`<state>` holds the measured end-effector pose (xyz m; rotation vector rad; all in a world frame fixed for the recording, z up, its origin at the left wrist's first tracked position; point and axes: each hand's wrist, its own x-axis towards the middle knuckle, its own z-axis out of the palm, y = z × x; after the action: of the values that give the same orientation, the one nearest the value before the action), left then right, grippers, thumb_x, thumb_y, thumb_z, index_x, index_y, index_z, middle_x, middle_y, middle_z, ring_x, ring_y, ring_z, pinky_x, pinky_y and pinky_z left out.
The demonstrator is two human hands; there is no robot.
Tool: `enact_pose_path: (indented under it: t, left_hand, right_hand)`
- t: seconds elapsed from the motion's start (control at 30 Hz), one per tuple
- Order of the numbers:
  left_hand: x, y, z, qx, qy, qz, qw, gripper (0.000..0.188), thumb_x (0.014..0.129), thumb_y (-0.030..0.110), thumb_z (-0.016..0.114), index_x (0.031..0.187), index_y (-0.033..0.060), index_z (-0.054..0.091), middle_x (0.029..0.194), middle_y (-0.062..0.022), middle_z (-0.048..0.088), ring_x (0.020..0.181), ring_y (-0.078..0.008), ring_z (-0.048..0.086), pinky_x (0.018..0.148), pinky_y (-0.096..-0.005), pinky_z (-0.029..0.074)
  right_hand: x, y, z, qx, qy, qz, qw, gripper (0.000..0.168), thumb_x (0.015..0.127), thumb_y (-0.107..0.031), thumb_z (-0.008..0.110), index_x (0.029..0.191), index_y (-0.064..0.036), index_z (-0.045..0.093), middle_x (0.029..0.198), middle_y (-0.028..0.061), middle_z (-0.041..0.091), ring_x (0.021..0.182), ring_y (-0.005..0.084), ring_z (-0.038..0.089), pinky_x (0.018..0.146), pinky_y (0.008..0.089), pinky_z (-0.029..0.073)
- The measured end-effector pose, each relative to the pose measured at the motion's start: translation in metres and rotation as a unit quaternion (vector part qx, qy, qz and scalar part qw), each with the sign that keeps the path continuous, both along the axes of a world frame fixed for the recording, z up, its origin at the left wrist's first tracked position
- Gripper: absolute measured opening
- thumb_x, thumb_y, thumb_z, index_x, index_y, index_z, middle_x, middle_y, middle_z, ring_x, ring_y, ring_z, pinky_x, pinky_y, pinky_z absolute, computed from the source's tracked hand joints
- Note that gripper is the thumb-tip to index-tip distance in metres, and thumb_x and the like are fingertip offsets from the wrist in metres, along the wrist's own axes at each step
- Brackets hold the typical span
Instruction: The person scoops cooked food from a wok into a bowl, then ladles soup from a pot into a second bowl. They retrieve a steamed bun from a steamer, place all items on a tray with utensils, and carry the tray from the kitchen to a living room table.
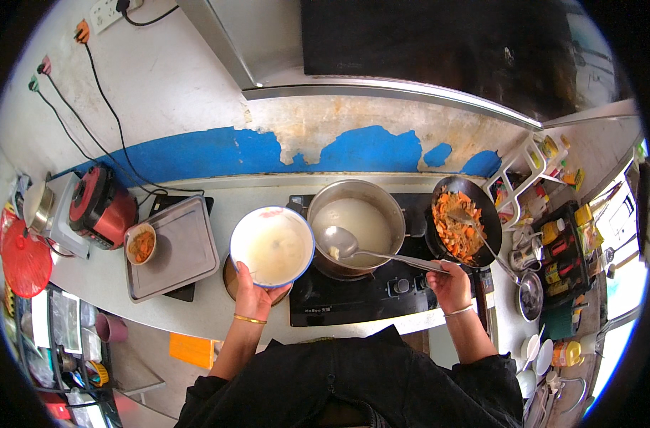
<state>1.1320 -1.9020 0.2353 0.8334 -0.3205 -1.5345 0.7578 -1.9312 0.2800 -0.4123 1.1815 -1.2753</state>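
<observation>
My left hand (255, 297) holds a white enamel-like bowl with a blue rim (273, 246), which contains a pale, milky liquid. In my right hand (450, 286) is the handle of a large metal ladle (340, 243); its bowl hangs over the left part of a steel pot (391, 214), with a bit of pale food on it. The pot holds more whitish liquid and stands on a black two-burner cooktop (346, 310). To its right, a black wok (490, 230) holds sliced carrots (456, 235) and a metal spatula (485, 241).
A small bowl of orange food (141, 245) sits on a metal tray (186, 267) at the left, near a red electric cooker (103, 208). Farther right are a metal bowl (529, 297), a black basket of seasonings (579, 257) and a white rack (509, 187). A range hood (399, 91) hangs above.
</observation>
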Motion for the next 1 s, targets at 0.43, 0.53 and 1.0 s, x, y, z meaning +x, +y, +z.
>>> enact_pose_path:
  t: [0.43,0.53,1.0]
  left_hand:
    - [-0.003,0.003,0.01,-0.014,-0.02,0.001,1.0,0.067,0.086,0.062,0.027,0.133,0.015,0.026,0.126,-0.0114,0.047,0.107,-0.0266,0.054,0.073,-0.039,0.055]
    - [-0.002,0.003,0.007,-0.018,-0.016,-0.002,1.0,0.067,0.085,0.062,0.027,0.134,0.015,0.026,0.126,-0.0113,0.047,0.108,-0.0265,0.054,0.073,-0.0389,0.055]
    - [-0.001,0.004,0.008,-0.009,-0.011,-0.007,1.0,0.069,0.083,0.065,0.03,0.132,0.0166,0.031,0.126,-0.0069,0.047,0.107,-0.0244,0.053,0.074,-0.0387,0.054]
  right_hand:
    - [0.009,0.002,0.015,-0.009,0.023,-0.056,0.998,0.026,0.084,-0.014,0.045,0.093,0.009,0.055,0.069,0.0158,0.06,0.056,0.0206,0.059,0.051,0.0278,0.049]
    - [0.015,0.012,0.026,-0.033,0.065,-0.031,0.997,0.026,0.083,-0.013,0.046,0.096,0.008,0.055,0.068,0.015,0.06,0.056,0.0214,0.06,0.05,0.0294,0.05]
    - [0.026,0.017,0.071,-0.033,0.149,0.018,0.988,0.026,0.084,-0.013,0.045,0.095,0.007,0.056,0.066,0.0137,0.061,0.053,0.0217,0.06,0.048,0.0296,0.05]
